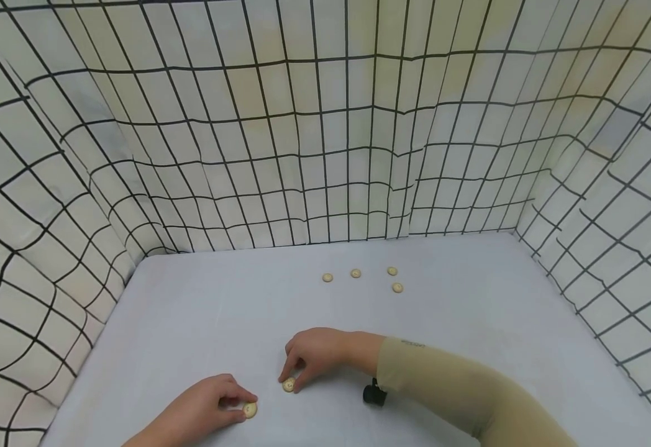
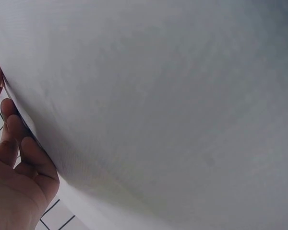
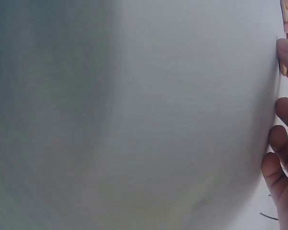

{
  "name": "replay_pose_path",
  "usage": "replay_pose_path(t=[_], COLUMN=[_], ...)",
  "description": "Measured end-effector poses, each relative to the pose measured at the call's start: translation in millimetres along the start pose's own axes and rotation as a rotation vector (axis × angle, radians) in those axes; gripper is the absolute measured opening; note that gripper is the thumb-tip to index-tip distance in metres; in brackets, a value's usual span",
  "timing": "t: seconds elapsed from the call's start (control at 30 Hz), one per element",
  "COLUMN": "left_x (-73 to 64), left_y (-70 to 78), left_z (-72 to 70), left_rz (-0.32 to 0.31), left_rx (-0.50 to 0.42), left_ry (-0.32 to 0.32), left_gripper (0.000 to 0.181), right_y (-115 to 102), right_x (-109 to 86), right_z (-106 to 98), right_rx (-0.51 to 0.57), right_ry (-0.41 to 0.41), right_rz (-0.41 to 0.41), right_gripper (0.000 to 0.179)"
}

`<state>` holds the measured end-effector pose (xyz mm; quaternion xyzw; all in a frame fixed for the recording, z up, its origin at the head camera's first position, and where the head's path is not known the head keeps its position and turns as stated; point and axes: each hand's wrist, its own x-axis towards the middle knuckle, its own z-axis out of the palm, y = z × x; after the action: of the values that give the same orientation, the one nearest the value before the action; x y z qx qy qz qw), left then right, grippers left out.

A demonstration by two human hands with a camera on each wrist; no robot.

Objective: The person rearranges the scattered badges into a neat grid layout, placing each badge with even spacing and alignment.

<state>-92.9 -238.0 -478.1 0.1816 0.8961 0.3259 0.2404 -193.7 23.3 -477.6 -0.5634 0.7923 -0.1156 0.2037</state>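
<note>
Near the front of the white table, my left hand (image 1: 201, 406) pinches a pale yellow round button (image 1: 250, 410) between thumb and index finger. To its right, my right hand (image 1: 321, 354) reaches in from the right and holds a second button (image 1: 289, 385), finger and thumb on either side of its rim. Both buttons are at the tabletop, a short gap apart. In the left wrist view the left hand (image 2: 24, 177) shows at the left edge, its button mostly cut off. The right wrist view shows the right-hand button (image 3: 283, 70) edge-on beside the fingertips.
Farther back on the white tabletop (image 1: 219, 298) lie several similar buttons, among them a leftmost button (image 1: 328, 277) and a front right button (image 1: 397, 287). White walls with a black grid (image 1: 331, 136) enclose the table. A small black device (image 1: 374, 393) hangs under the right wrist.
</note>
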Motion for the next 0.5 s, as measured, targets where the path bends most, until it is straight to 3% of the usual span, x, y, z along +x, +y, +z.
replay_pose_path(t=[0.27, 0.5], left_x=[-0.4, -0.5], left_y=[-1.5, -1.0], left_z=[1.0, 1.5], left_rz=[0.015, 0.006], left_rx=[0.018, 0.016], left_ry=[0.013, 0.015], left_gripper=[0.024, 0.024], right_y=[3.4, 6.7], right_x=[0.2, -2.1], right_z=[4.0, 2.9], right_rx=[-0.041, -0.015], right_ry=[0.017, 0.02], right_rz=[-0.014, 0.008], right_gripper=[0.027, 0.026])
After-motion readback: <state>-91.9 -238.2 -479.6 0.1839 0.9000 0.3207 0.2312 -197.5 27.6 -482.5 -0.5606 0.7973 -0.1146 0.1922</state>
